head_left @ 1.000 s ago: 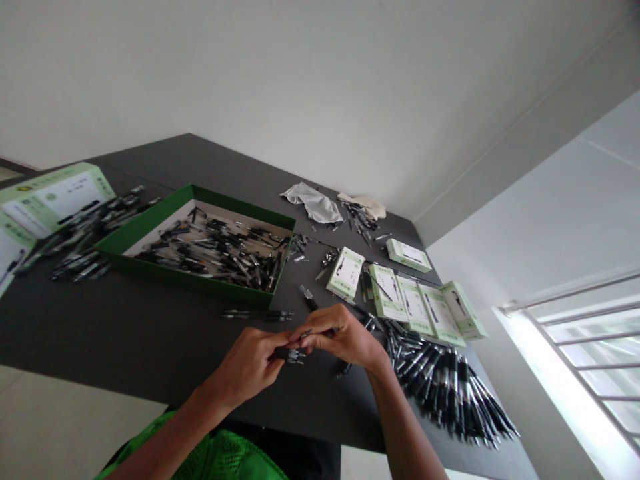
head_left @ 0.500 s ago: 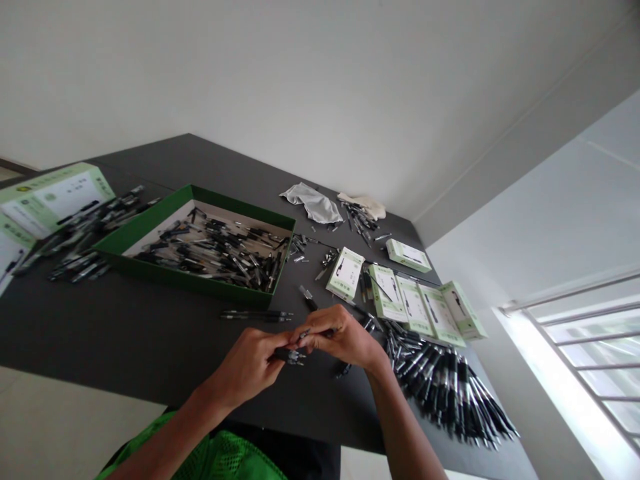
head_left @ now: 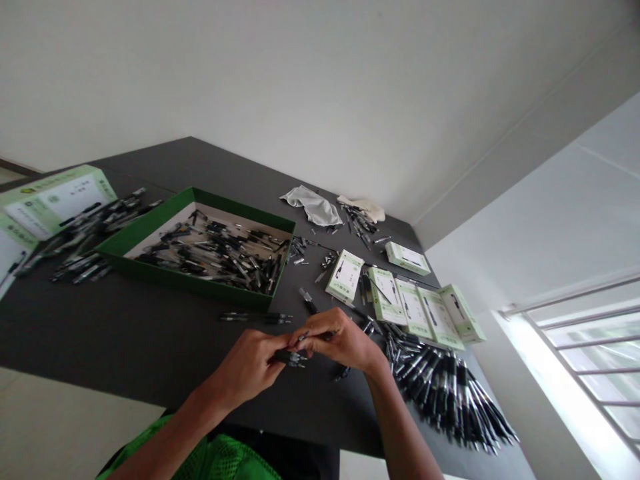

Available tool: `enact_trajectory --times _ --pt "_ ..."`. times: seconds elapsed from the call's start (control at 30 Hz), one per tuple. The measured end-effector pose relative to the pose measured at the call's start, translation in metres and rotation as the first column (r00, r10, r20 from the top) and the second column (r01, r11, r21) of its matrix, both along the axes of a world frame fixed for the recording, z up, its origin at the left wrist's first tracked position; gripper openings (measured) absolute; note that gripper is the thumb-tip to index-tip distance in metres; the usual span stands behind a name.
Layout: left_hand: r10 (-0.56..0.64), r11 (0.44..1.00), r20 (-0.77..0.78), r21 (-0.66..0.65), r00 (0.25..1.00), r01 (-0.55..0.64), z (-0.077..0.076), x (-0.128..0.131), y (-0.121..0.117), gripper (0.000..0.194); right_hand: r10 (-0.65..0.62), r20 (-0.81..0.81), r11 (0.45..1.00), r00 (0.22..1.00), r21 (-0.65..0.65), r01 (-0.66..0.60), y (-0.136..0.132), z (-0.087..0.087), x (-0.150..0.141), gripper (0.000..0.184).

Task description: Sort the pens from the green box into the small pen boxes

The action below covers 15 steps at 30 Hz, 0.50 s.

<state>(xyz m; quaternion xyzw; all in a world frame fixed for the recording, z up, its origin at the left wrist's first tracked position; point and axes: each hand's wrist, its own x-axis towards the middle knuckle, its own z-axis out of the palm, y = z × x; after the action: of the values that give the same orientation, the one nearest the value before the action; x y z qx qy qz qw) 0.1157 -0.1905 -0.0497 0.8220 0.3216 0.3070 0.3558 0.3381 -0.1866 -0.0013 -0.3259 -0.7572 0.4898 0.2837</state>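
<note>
L hand point(head_left: 245, 365): narrow, curled; blk pen point(head_left: 293, 359) is held in fingers, silver tip pointed twd R of view.
R hand point(head_left: 340, 339): narrow, pinched; slim pen part point(head_left: 314, 336) is held at fingertips, exact part can't be told. Fingers of both hands are touching or almost touching.
Task item location: over desk point(head_left: 150, 333), near front edge, abt mid-width.
Nearby: 2 loose pens point(head_left: 255, 318) are laid just L of hands; single pen point(head_left: 309, 300) is lying just above them.
R side of desk: fanned pen stack point(head_left: 445, 393) is spread twd front R corner; row of green-white pen packs point(head_left: 425, 310) is lined up behind it.
Back L: green box point(head_left: 175, 280) is filled w/ pen pile point(head_left: 220, 260).
L corner: larger green-white box point(head_left: 57, 203) is set beside loose pens point(head_left: 95, 230).
Back edge: grey cloth point(head_left: 310, 205) and beige cloth point(head_left: 363, 207) are laid near a small pen heap point(head_left: 357, 220).
</note>
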Motion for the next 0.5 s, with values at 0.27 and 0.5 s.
enact_trajectory --times 0.27,0.5 --pt "-0.012 0.999 -0.086 0.052 0.996 0.016 -0.0014 0.0004 0.0005 0.03 0.023 0.013 0.999 1.0 -0.041 -0.022 -0.0005 0.0018 0.0012 0.03" --pt "-0.013 0.997 -0.135 0.068 0.991 0.022 -0.0003 0.0005 0.0005 0.032 0.02 0.019 0.999 1.0 -0.044 -0.02 -0.0006 0.0046 0.002 0.029"
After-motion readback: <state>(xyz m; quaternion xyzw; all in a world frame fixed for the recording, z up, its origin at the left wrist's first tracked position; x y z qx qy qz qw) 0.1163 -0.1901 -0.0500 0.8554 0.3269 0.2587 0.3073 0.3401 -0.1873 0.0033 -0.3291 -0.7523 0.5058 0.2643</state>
